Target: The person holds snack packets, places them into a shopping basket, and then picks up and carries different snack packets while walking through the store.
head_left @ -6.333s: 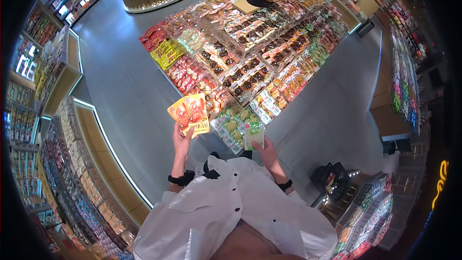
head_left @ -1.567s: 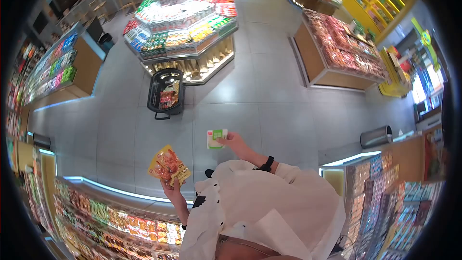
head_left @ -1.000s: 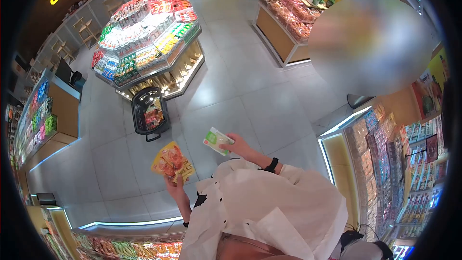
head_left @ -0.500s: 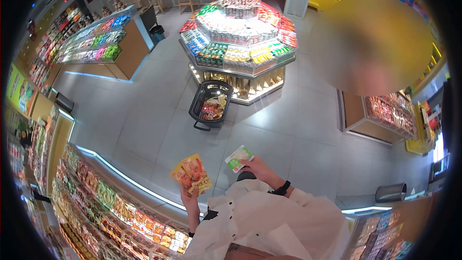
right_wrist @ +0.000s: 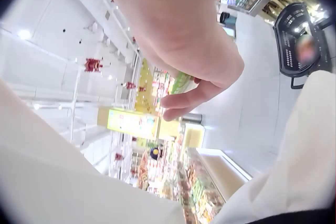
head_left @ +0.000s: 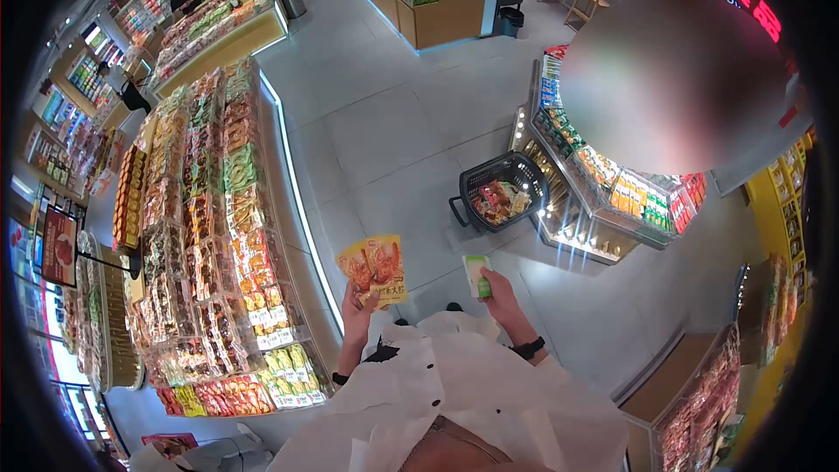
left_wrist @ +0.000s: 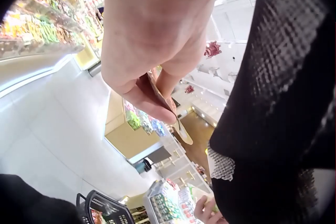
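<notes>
My left hand grips yellow-orange snack packets with red pictures of food, fanned out and raised in front of my body. Seen from the left wrist, thumb and fingers pinch them edge-on. My right hand holds a small white-and-green snack packet upright, a short way to the right. In the right wrist view, the fingers cover most of that packet. Beyond both hands, a black shopping basket stands on the floor with several colourful packets inside.
A long snack display runs along my left side. An octagonal tiered stand rises just behind the basket, partly hidden by a blurred patch. Grey tiled floor stretches ahead. Another display stands at lower right.
My view has turned left, so the basket and octagonal stand now lie right of centre and the long display comes alongside. Both hands keep their packets; the green-and-white one now stands more upright.
</notes>
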`<action>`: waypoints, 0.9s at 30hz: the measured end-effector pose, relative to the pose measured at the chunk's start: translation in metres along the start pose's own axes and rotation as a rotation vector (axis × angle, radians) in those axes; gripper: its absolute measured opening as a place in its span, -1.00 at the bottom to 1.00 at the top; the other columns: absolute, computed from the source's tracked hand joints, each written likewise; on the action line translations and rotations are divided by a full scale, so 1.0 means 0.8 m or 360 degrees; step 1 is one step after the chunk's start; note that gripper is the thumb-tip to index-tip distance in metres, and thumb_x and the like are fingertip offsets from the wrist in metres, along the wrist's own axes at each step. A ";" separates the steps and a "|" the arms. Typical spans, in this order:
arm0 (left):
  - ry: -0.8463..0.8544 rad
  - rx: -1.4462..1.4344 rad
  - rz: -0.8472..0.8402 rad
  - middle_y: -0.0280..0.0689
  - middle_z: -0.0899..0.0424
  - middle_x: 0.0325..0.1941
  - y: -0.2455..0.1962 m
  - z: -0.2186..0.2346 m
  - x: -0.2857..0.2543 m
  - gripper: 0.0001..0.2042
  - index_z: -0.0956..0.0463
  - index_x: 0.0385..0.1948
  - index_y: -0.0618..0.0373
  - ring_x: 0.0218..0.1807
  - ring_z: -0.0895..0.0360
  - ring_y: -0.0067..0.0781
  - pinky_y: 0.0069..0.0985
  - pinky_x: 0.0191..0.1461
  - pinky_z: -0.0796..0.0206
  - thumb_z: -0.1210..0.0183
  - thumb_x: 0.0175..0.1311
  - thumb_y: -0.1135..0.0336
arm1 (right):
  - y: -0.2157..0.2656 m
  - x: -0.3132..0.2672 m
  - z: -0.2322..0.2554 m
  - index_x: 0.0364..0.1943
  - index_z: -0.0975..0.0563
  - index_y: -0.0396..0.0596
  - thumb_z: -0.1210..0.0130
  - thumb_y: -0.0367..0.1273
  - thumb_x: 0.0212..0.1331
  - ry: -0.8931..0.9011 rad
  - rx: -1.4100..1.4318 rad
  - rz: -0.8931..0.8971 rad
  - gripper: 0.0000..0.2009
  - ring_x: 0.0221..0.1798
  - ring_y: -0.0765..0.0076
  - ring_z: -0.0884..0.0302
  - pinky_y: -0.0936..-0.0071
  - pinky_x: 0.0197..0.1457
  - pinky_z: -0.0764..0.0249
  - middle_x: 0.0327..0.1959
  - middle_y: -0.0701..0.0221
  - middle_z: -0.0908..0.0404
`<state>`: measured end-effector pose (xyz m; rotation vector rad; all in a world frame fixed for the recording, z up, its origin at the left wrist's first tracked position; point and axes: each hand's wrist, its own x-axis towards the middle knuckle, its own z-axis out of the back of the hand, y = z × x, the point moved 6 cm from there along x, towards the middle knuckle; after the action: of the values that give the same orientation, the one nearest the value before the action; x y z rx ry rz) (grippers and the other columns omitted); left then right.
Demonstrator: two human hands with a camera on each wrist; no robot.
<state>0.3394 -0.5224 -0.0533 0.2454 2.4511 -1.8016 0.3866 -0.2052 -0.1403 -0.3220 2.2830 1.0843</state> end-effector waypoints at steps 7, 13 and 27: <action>-0.0570 0.0085 0.0009 -0.22 -0.53 0.09 0.021 0.017 -0.110 -0.48 -0.17 0.29 0.23 -0.03 -0.60 -0.39 -0.46 -0.17 -0.57 -0.09 0.29 0.59 | 0.009 0.029 -0.078 -0.06 -0.46 -0.09 -0.18 -0.32 0.22 0.0442 -0.0621 0.0070 -0.73 -0.31 0.52 -0.55 0.53 -0.32 -0.49 -0.30 0.46 -0.57; -0.0996 0.0030 0.0002 -0.23 -0.51 0.11 0.036 0.036 -0.192 -0.47 -0.17 0.31 0.22 0.04 -0.55 -0.44 -0.46 -0.09 -0.56 -0.11 0.30 0.58 | -0.005 0.014 -0.154 -0.18 -0.51 -0.15 -0.20 -0.39 0.20 0.1421 -0.1821 0.0166 -0.82 -0.32 0.65 -0.49 0.57 -0.24 -0.45 -0.31 0.48 -0.58; -0.1225 -0.0117 -0.0310 -0.28 -0.56 0.03 0.031 0.122 -0.353 -0.42 -0.13 0.35 0.23 -0.09 -0.57 -0.51 -0.50 -0.17 -0.55 -0.15 0.29 0.55 | -0.138 -0.109 -0.195 0.13 -0.43 -0.22 -0.11 -0.55 0.21 0.1206 -0.0870 -0.0522 -0.63 0.00 0.42 -0.55 0.45 0.09 -0.45 0.03 0.31 -0.55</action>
<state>0.6193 -0.6297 -0.0592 -0.5995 2.0057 -1.4653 0.4427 -0.3986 -0.0794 -1.4840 2.3402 1.5704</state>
